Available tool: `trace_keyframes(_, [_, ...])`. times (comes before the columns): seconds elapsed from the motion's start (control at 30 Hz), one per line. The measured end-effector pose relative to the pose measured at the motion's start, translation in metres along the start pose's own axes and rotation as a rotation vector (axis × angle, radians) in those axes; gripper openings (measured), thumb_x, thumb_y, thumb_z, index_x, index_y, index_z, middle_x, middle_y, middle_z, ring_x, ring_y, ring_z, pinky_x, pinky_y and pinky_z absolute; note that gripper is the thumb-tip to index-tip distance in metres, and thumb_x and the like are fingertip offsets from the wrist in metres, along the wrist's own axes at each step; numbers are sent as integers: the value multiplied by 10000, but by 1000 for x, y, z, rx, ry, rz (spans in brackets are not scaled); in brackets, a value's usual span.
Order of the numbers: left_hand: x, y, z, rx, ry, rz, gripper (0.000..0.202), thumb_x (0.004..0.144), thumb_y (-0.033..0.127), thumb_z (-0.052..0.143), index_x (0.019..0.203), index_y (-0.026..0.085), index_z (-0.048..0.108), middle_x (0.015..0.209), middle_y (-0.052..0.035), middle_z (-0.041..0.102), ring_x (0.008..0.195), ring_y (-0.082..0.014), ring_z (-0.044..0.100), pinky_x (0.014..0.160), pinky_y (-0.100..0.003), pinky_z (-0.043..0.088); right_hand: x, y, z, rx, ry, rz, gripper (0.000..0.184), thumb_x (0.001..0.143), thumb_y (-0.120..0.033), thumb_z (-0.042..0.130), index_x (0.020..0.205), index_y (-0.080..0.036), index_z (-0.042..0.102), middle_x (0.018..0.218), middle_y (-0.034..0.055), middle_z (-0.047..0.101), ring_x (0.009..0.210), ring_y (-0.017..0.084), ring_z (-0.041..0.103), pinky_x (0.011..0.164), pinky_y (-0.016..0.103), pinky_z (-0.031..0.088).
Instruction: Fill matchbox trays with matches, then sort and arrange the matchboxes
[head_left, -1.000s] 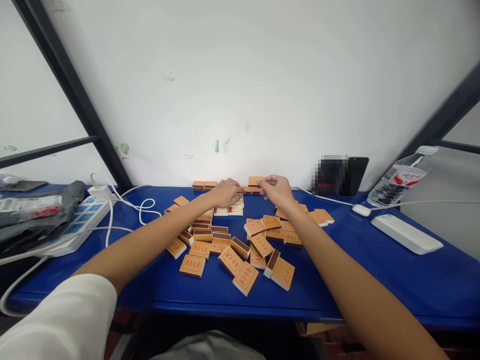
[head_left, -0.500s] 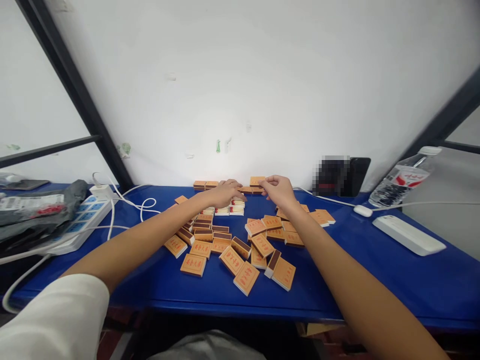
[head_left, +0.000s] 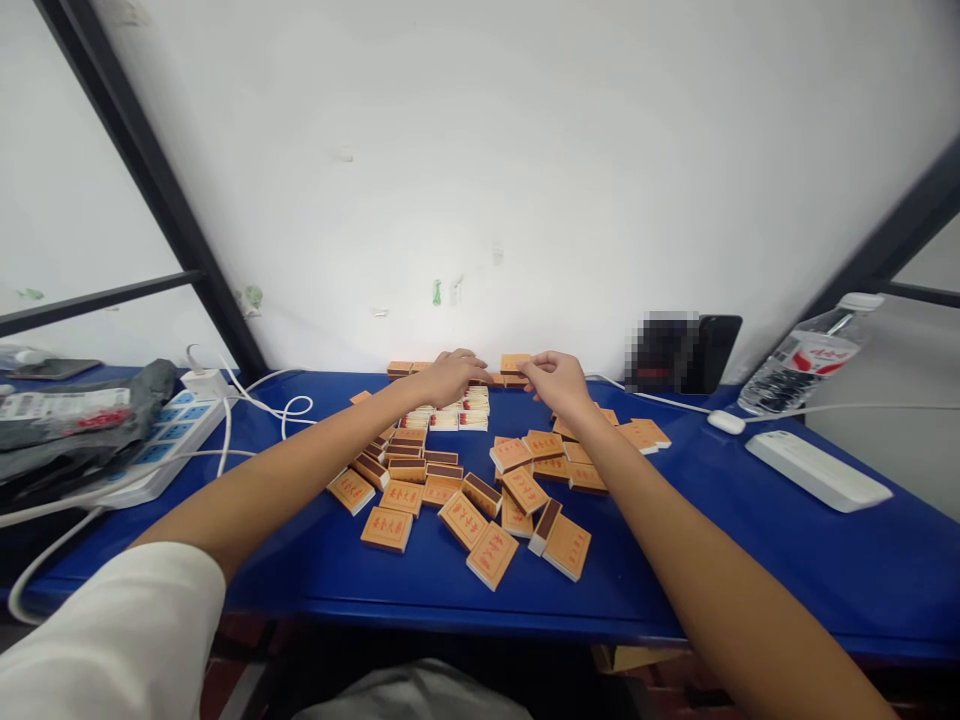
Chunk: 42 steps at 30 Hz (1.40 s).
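Note:
At the back of the blue table, near the wall, my right hand [head_left: 556, 380] pinches an orange matchbox [head_left: 514, 361] on top of the row of matchboxes [head_left: 493, 380]. My left hand [head_left: 452, 377] reaches to the same row from the left, palm down. Its fingers stretch towards the boxes, holding nothing that I can see; whether they touch the row I cannot tell. Just in front of this hand lie open match trays [head_left: 444, 421] showing red-tipped matches. My left forearm hides some of the boxes behind it.
Loose matchboxes [head_left: 491, 556] are strewn across the middle of the table [head_left: 300, 560]. On the left are a power strip [head_left: 161, 460], white cables and a grey plastic bag [head_left: 45, 430]. A water bottle [head_left: 806, 360], a white power bank [head_left: 817, 470] and a dark phone [head_left: 716, 352] are on the right.
My left hand has shifted slightly back towards the wall, uncovering more of the open match trays. The right hand stays in place at the matchbox on the row.

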<state>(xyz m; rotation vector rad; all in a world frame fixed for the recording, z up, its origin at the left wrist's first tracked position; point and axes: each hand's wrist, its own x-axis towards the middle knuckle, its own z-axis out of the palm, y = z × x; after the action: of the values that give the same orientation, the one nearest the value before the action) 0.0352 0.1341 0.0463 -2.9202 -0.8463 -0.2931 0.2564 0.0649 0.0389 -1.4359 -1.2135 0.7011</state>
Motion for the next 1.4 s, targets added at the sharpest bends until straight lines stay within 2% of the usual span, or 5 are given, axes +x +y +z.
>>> trace_keyframes(0.3, [2,-2,9,64,-154,-50,649,848,-10,520,1371,341,677,1684,-86,376,1573,-388,253,1217,-641,262,5,7,-1,-24,2,-21,117,825,-263,728,856,-184,649,760,42,713,595,158,674,449,226,483])
trace_keyframes(0.43, [4,2,-2,71,-204,-88,674,858,-13,497,1431,313,636,1683,-118,375,1573,-382,254,1212,-625,278,7,9,0,-44,14,-28,130,819,-274,734,859,-182,651,761,45,721,595,162,675,464,232,488])
trace_keyframes(0.67, [5,15,-11,117,-307,-49,643,892,25,505,1381,405,677,1693,-29,372,1578,-347,241,1225,-599,272,9,11,-1,-62,14,-42,127,817,-286,726,845,-184,657,740,37,712,604,165,684,495,237,494])
trace_keyframes(1.23, [3,17,-17,115,-304,-30,670,863,-22,479,1306,413,732,1657,-43,438,1554,-337,312,1186,-623,348,8,9,-1,-68,8,-44,127,823,-286,719,852,-183,651,753,34,709,611,162,687,521,240,503])
trace_keyframes(1.4, [4,15,-17,134,-309,-39,710,880,-19,461,1461,354,622,1635,-119,450,1560,-334,308,1192,-588,341,8,9,-2,-67,11,-37,130,819,-284,727,854,-185,650,757,37,714,606,163,685,524,244,511])
